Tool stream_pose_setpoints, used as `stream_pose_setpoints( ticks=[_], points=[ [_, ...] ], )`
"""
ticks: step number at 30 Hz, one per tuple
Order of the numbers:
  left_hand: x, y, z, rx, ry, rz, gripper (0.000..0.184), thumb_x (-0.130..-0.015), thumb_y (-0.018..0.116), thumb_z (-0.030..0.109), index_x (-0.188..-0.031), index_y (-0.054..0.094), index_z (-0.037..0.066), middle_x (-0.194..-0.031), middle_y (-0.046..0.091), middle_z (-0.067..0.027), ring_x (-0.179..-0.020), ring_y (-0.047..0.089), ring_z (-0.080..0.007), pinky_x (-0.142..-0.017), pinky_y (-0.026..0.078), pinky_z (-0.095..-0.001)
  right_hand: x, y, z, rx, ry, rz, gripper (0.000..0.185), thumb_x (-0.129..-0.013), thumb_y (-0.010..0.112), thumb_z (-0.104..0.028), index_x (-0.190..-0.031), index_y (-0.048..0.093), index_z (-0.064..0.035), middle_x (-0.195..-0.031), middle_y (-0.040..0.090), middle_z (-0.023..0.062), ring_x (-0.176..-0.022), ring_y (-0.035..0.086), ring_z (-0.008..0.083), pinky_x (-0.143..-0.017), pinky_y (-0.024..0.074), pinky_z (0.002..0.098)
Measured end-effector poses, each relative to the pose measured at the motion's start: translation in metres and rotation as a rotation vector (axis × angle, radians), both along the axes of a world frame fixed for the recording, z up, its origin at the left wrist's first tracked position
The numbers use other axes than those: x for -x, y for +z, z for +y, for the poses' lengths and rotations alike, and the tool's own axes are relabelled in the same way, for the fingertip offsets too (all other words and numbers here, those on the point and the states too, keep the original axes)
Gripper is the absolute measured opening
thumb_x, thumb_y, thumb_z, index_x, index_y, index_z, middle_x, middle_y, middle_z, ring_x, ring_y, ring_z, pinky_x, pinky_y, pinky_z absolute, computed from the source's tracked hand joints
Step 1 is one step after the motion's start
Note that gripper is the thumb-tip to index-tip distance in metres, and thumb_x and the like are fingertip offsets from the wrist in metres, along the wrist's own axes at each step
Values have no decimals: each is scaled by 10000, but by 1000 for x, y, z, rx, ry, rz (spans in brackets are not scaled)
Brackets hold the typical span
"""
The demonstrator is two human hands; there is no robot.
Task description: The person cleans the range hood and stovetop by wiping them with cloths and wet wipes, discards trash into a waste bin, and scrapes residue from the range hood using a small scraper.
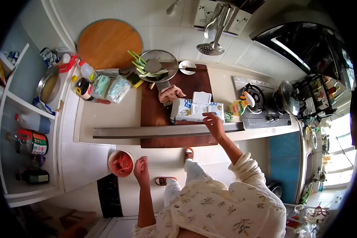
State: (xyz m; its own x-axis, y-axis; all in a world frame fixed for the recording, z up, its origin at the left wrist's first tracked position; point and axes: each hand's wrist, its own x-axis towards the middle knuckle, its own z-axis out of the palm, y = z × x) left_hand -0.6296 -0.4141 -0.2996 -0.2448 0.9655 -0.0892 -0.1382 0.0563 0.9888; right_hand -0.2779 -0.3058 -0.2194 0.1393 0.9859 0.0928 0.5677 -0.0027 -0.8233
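Note:
My right hand [213, 123] is at the front of a white and blue pack of wipes [182, 110], with its fingers apart by the raised white lid [202, 97]. No wipe shows in its fingers. Low on the left, my left hand [141, 166] hangs beside a white bucket [111, 159] with a red lining or red contents. Its fingers are curled, and nothing shows in them. Behind the pack, a pinkish lump that looks like raw meat [170, 94] lies on the dark brown board [150, 113].
Spring onions [141, 63] lie in a round strainer or lid behind the board. A spray bottle [238, 106] stands by the gas stove [261, 115]. Bottles [84, 88] and plastic packs [118, 89] crowd the left side. The counter's metal front edge [166, 132] runs before me.

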Motion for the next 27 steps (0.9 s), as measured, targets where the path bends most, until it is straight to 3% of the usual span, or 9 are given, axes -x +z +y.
stream_pose_setpoints(
  ticks=[4, 8, 10, 14, 16, 20, 23, 24, 27],
  points=[
    [-66, 23, 31, -45, -99, 95, 123, -841, 584, 10, -962, 566, -4, -998, 602, -90, -951, 581, -161, -884, 452, -282, -46, -18, 36, 44, -66, -366, 192, -745, 662, -125, -921, 625, -58, -904, 576, 87, -765, 596, 261, -661, 480, 369],
    [-156, 31, 77, -99, -229, 248, 141, -814, 612, 2, -951, 582, -1, -1022, 610, -88, -971, 580, -164, -867, 459, -285, -68, -41, 64, 37, 38, -430, 178, -726, 677, -205, -822, 616, -69, -863, 569, 105, -743, 579, 319, -649, 463, 416],
    [-199, 47, 105, -183, -271, 467, 184, -783, 639, 16, -958, 579, 8, -1004, 619, -88, -956, 593, -194, -845, 461, -299, -71, -54, 75, 73, 88, -460, 202, -715, 679, -266, -764, 620, -79, -807, 588, 127, -718, 594, 320, -607, 468, 418],
    [-259, 46, 149, -335, -283, 725, 308, -715, 683, 50, -998, 563, 29, -999, 596, -129, -947, 561, -319, -836, 443, -375, -67, -79, 95, 211, 47, -653, 119, -701, 641, -195, -719, 626, -78, -744, 627, 122, -689, 619, 306, -600, 484, 411],
    [-278, 29, 163, -374, -299, 804, 387, -697, 692, 50, -1051, 537, 33, -1052, 576, -145, -980, 534, -337, -860, 423, -397, -69, -76, 96, 186, 68, -607, 127, -686, 651, -204, -699, 626, -80, -733, 629, 125, -677, 620, 308, -594, 485, 406],
    [-293, 23, 176, -308, -337, 919, 424, -602, 731, 44, -975, 531, 46, -1008, 560, -148, -988, 522, -339, -869, 412, -399, -68, -42, 96, 263, 91, -276, 237, -680, 698, -303, -681, 634, -75, -642, 621, 110, -634, 615, 293, -571, 475, 386],
    [-293, 25, 188, -365, -297, 861, 364, -598, 706, 5, -878, 477, 46, -875, 514, -141, -859, 506, -345, -738, 417, -414, -65, -36, 100, 327, 85, -108, 351, -685, 711, -383, -680, 642, -39, -652, 631, 112, -614, 617, 273, -568, 471, 359],
    [-290, 24, 191, -335, -268, 855, 338, -615, 698, 3, -864, 474, 47, -850, 510, -140, -831, 508, -342, -714, 415, -412, -62, -36, 100, 329, 104, -42, 346, -717, 696, -361, -722, 639, -20, -649, 632, 117, -589, 617, 250, -565, 468, 344],
    [-272, 20, 203, -311, -245, 792, 170, -721, 635, 15, -811, 493, 31, -680, 475, -95, -584, 484, -260, -546, 403, -341, -55, -49, 98, 274, 98, 176, 263, -752, 663, -285, -788, 638, -26, -693, 631, 140, -653, 617, 296, -595, 475, 367]
  ],
)
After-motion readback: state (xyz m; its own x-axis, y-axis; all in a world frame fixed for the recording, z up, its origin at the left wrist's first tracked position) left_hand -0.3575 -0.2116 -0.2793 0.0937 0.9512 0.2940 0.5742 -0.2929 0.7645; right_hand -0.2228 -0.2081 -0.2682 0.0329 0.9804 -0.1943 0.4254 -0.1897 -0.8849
